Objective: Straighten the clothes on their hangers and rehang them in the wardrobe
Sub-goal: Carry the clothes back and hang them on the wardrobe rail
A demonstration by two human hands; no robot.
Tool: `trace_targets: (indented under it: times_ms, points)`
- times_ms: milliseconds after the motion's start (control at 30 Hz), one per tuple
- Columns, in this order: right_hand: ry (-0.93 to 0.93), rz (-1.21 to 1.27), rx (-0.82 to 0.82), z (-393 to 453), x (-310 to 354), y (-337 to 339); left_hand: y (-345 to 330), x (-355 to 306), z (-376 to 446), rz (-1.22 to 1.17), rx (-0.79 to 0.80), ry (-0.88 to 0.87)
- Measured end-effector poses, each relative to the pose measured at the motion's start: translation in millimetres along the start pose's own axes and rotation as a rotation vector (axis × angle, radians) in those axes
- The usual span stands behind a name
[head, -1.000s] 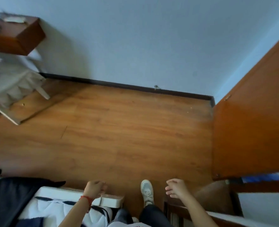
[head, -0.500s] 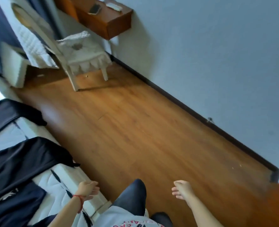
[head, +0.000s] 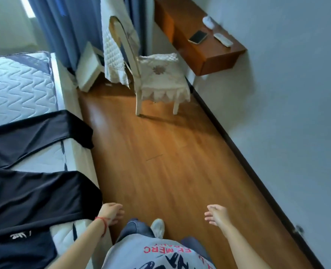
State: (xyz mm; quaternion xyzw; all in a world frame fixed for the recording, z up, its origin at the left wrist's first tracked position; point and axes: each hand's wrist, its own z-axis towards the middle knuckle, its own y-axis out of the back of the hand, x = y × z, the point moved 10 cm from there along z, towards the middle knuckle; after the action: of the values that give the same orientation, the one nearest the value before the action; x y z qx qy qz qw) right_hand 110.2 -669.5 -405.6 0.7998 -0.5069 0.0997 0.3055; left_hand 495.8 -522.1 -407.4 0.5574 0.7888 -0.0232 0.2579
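Note:
Dark clothes lie spread on the bed at the left: a black garment (head: 34, 133) across the mattress and a larger black one (head: 36, 199) nearer me, its edge hanging over the bed side. My left hand (head: 112, 212) hangs by the bed's edge, fingers loosely curled, holding nothing. My right hand (head: 217, 214) is held out over the wooden floor with relaxed fingers, empty. No hanger and no wardrobe show in this view.
A white quilted mattress (head: 15, 86) fills the left. A cream chair (head: 158, 78) with a lace cover stands ahead beside a wall-mounted wooden shelf (head: 211, 57) bearing a phone (head: 198, 37) and a remote. Blue curtains (head: 73, 26) hang behind. Wooden floor (head: 170, 152) runs along the wall.
My view has swung left, away from the wooden door and toward the bed and chair. Both hands stay empty at my sides; the right fingers have loosened.

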Motion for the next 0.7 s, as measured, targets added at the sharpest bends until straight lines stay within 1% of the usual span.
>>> trace_targets:
  times_ms: [167, 300, 400, 500, 533, 600, 700]
  points:
    - [0.052, -0.076, 0.055, 44.2, 97.6, -26.9, 15.2, -106.2, 31.6, -0.071, -0.017, -0.091]
    - [0.096, -0.182, 0.133, 87.4, 178.7, -66.8, 42.2, -145.0, 64.5, -0.199, -0.066, -0.068]
    - [0.148, -0.277, 0.210, 120.8, 249.3, -112.7, 69.7, -148.4, 84.6, -0.345, -0.142, 0.007]
    - [0.219, -0.420, 0.292, 138.7, 322.0, -165.4, 95.0, -131.5, 89.0, -0.494, -0.245, 0.125]
    - [0.265, -0.497, 0.330, 140.9, 350.5, -191.9, 105.3, -124.8, 87.4, -0.565, -0.281, 0.165]
    - [0.320, -0.576, 0.392, 135.3, 388.2, -226.9, 113.1, -116.9, 81.0, -0.653, -0.322, 0.205]
    - [0.403, -0.735, 0.508, 117.4, 446.0, -307.2, 133.2, -99.4, 74.1, -0.839, -0.409, 0.267]
